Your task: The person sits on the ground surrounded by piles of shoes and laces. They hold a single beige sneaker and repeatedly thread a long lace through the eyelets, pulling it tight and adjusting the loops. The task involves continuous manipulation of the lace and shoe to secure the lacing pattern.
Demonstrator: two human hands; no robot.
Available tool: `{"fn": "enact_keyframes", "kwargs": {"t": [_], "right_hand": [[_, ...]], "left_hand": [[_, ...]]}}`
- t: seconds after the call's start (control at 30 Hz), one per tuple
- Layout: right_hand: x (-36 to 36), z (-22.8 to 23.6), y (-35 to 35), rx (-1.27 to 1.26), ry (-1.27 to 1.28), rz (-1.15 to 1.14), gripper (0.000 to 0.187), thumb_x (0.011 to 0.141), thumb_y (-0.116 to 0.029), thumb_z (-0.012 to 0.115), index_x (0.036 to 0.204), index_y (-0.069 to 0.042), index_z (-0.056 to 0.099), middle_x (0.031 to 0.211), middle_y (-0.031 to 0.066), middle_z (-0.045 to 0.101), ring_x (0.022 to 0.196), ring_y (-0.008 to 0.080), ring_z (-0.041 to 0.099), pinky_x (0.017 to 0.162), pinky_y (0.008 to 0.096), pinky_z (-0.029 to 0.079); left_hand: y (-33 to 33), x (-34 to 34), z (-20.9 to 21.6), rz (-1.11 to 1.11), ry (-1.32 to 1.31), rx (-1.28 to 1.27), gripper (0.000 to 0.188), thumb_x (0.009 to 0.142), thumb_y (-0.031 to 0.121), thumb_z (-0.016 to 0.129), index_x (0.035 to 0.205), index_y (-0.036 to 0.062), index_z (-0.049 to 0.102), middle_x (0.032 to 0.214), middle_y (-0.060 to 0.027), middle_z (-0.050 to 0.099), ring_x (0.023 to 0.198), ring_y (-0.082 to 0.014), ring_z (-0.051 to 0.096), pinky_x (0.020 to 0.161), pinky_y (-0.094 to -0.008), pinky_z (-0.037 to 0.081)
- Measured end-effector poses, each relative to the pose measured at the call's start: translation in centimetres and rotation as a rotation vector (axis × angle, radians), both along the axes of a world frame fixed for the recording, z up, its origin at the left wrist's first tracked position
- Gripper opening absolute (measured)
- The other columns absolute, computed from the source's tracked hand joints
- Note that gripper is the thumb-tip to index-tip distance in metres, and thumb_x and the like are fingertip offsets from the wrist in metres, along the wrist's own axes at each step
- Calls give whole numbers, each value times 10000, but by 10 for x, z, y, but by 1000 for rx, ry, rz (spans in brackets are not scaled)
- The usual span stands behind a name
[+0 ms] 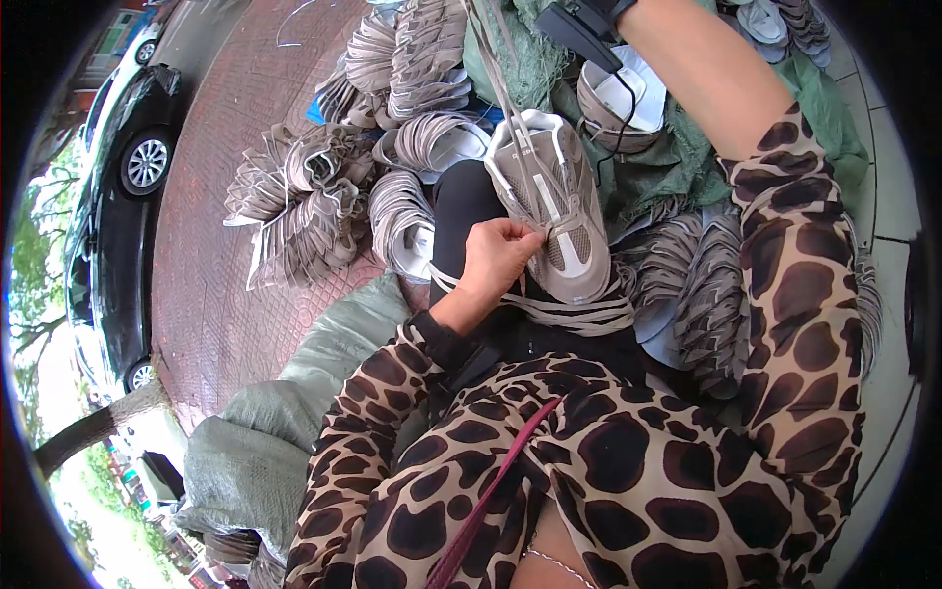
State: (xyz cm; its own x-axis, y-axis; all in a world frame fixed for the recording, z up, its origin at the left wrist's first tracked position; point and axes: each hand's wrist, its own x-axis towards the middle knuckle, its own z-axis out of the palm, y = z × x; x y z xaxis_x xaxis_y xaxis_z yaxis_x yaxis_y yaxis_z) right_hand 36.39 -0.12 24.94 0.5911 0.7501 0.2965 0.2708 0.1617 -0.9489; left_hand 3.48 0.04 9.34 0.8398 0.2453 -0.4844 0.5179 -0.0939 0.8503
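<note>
A beige and grey shoe upper with white trim lies on my lap, its toe toward me. My left hand is closed at its left edge, thumb and finger pinching a shoelace low on the lacing. From the upper, long pale laces run up past the top edge of the picture. My right forearm reaches to the top of the view, with a black device at the wrist; the hand itself is out of sight. Several more loose laces lie across my dark trousers just below the toe.
Stacks of nested shoe uppers sit on the red paving at left, with more stacks at right. A white-lined upper rests on green sacking. A grey-green woven sack stands at lower left. A black car is beyond.
</note>
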Motion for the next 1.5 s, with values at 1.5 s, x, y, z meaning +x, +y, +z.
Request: {"fn": "enact_keyframes", "kwargs": {"t": [1.5], "right_hand": [[-30, 76, 94, -65, 251, 359, 271, 982, -126, 418, 1044, 92, 566, 921, 201, 674, 733, 265, 678, 664, 363, 597]], "left_hand": [[52, 49, 17, -322, -789, 421, 253, 920, 267, 652, 941, 15, 647, 1008, -132, 650, 943, -228, 593, 905, -351, 420]]}}
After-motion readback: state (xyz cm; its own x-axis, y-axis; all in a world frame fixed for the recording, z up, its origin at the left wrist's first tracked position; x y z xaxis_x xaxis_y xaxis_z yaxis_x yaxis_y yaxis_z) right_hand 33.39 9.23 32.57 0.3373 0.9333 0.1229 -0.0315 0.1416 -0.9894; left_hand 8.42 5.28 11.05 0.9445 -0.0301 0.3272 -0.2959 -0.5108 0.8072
